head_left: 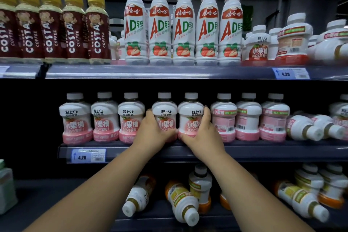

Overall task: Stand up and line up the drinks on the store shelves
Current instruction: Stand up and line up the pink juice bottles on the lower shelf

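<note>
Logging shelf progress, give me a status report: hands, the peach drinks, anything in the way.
Left hand on fourth peach juice bottle, right hand on fifth peach juice bottle. Both upright, labels forward. Toppled bottles lie at row's right end.

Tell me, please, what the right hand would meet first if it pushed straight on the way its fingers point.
Probably the pink peach-juice bottle that the right hand already cups; whatever stands behind it is hidden.
</note>
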